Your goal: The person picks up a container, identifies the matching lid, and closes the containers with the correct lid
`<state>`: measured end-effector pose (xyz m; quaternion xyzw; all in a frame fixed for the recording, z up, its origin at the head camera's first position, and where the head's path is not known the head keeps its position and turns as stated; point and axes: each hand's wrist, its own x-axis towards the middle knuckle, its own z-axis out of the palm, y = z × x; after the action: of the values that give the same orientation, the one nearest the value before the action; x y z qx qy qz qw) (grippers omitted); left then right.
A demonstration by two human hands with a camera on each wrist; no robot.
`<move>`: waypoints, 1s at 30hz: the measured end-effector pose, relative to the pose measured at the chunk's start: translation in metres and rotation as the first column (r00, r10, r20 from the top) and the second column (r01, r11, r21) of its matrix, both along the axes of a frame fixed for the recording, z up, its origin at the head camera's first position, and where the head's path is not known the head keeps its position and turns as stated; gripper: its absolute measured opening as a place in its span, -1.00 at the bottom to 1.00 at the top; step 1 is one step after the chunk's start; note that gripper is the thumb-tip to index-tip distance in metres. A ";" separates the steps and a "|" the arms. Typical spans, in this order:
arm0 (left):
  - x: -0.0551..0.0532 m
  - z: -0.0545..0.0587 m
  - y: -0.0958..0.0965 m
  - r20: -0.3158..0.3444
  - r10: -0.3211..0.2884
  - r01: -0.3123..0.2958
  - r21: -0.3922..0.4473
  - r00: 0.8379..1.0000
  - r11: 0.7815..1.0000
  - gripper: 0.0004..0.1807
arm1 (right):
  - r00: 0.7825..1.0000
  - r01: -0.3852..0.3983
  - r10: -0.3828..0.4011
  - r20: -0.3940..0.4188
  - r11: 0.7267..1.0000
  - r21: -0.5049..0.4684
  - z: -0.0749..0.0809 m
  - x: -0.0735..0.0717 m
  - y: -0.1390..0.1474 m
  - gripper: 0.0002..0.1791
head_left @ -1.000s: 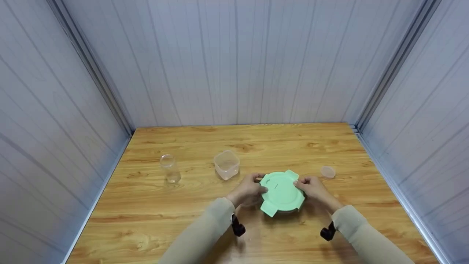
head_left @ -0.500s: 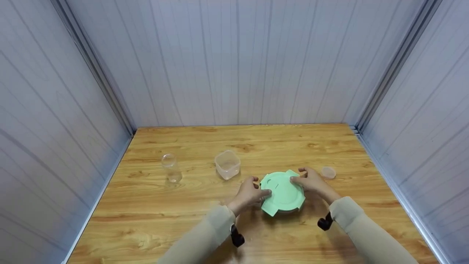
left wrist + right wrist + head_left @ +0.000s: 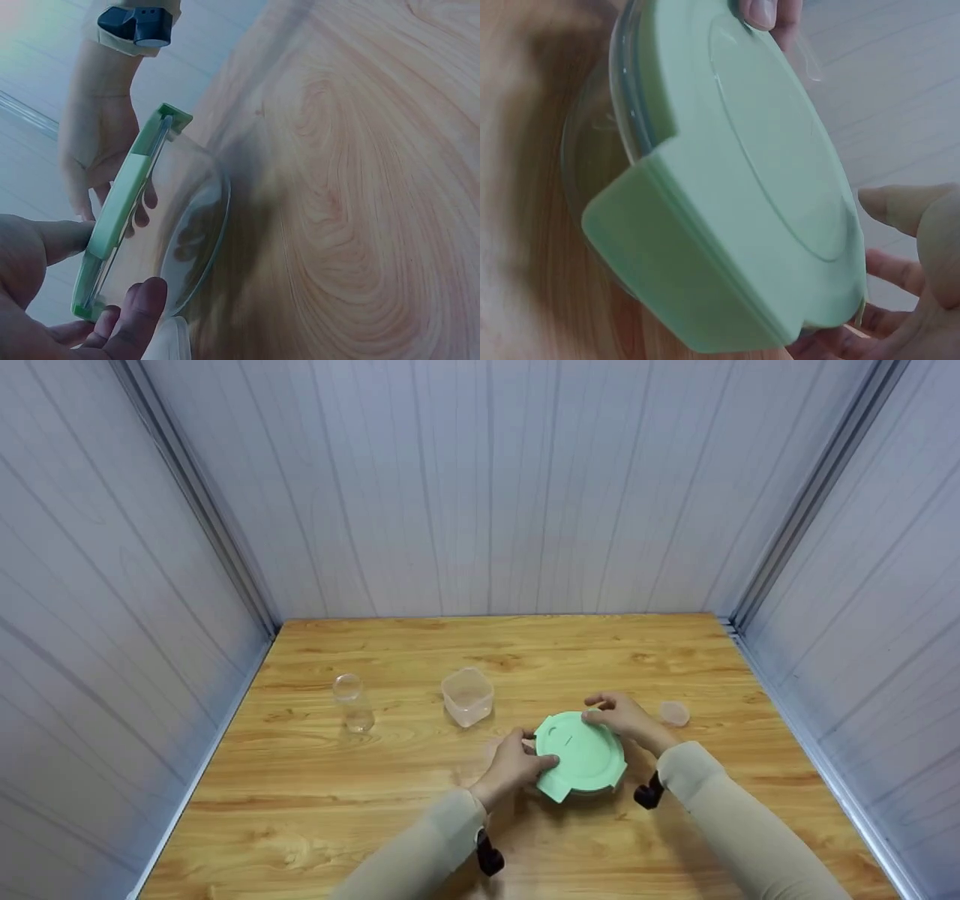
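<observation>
A round glass food container with a mint-green lid (image 3: 583,757) sits on the table in front of me. Its clear glass bowl (image 3: 191,217) shows below the lid in the left wrist view. My left hand (image 3: 514,765) holds its left side, thumb on the lid and fingers around the rim. At the far edge, my right hand (image 3: 626,720) grips the rim, its thumb over the lid and fingers behind the side. One locking flap (image 3: 555,787) sticks out at the front left. Another flap (image 3: 682,255) hangs down the side in the right wrist view.
A clear square plastic tub (image 3: 468,697) stands left of the green lid. Farther left is a clear glass jar (image 3: 354,703). A small translucent round lid (image 3: 674,713) lies to the right, near my right forearm. Panelled walls (image 3: 480,495) border the wooden table (image 3: 337,825).
My right hand has moved from the lid's right side round to its far edge, over the flap there. My left hand has slid slightly toward the front along the left side. The container stays put.
</observation>
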<state>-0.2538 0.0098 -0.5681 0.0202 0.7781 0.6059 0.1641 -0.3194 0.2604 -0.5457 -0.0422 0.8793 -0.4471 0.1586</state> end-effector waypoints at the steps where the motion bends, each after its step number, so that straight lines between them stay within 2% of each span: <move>1: 0.000 0.000 0.000 -0.006 0.002 -0.002 -0.004 1.000 1.000 -0.32 | 1.000 -0.003 0.003 0.000 1.000 -0.006 -0.001 -0.001 0.000 -0.44; 5: -0.001 0.000 0.002 -0.021 0.020 -0.021 -0.028 1.000 0.999 -0.36 | 1.000 0.002 -0.002 -0.001 1.000 -0.019 -0.002 -0.003 -0.001 -0.55; 11: -0.001 0.002 0.006 -0.005 0.048 -0.048 -0.051 0.999 0.998 -0.38 | 1.000 -0.001 0.000 -0.016 0.998 -0.062 -0.003 -0.007 0.001 -0.63; 17: -0.002 0.002 0.008 -0.013 0.040 -0.041 -0.065 0.999 0.997 -0.40 | 0.999 -0.037 0.035 -0.031 0.996 -0.077 -0.006 -0.008 0.009 -0.68; 24: -0.011 0.001 0.008 -0.020 0.045 -0.046 -0.054 0.999 0.998 -0.38 | 0.998 -0.040 0.038 -0.041 0.998 -0.045 -0.004 -0.006 0.015 -0.73; 30: -0.017 0.001 0.008 -0.025 0.046 -0.046 -0.029 0.999 0.998 -0.52 | 1.000 0.004 -0.006 -0.029 0.999 -0.050 -0.007 0.000 0.024 -0.77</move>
<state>-0.2709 0.0173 -0.5672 0.0071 0.7892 0.5977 0.1410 -0.3198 0.2842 -0.5531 -0.0505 0.8702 -0.4687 0.1433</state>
